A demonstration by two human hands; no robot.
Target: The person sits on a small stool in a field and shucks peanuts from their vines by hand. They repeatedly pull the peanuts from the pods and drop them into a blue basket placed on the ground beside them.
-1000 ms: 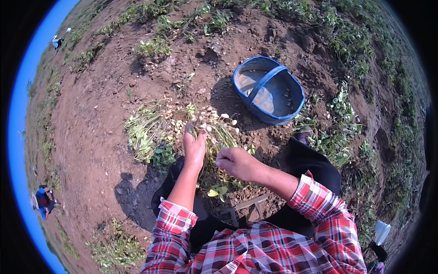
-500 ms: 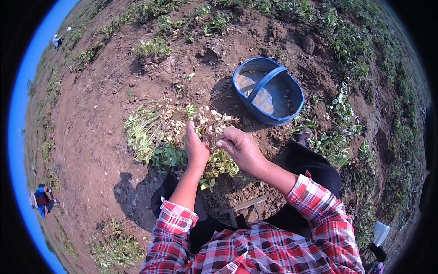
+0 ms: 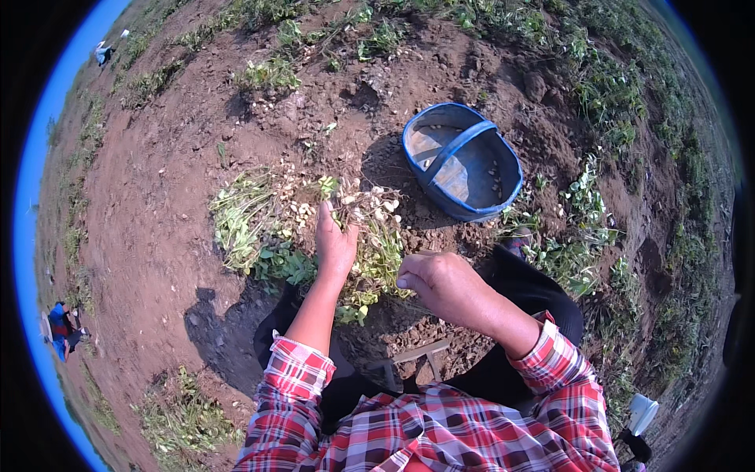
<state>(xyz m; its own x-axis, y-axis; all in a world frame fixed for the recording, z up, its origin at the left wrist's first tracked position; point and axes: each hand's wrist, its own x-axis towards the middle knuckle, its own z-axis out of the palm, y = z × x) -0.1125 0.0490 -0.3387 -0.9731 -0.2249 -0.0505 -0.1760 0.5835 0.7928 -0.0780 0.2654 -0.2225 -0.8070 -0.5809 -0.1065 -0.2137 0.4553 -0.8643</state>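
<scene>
In front of me my left hand (image 3: 336,242) is closed round the stems of a peanut plant (image 3: 383,250). Its roots and pale peanut pods (image 3: 384,206) stick out beyond my fingers, and its leaves hang down toward my knees. My right hand (image 3: 452,287) is curled to the right of the plant, apart from the pods. Its fingertips are turned away, so whatever they hold is hidden. Left of my left hand lies a pile of pulled peanut plants (image 3: 240,220), with loose pods (image 3: 303,211) on the soil next to it.
A blue basket (image 3: 507,200) with a fixed handle stands beyond my right hand, a few pods inside. A low stool-like frame (image 3: 409,355) sits between my legs. Leafy plants (image 3: 586,204) grow along the right. Another person (image 3: 61,330) is far off at the left edge.
My right hand has drawn back from the pods, toward me and to the right. My left hand still grips the plant in nearly the same place.
</scene>
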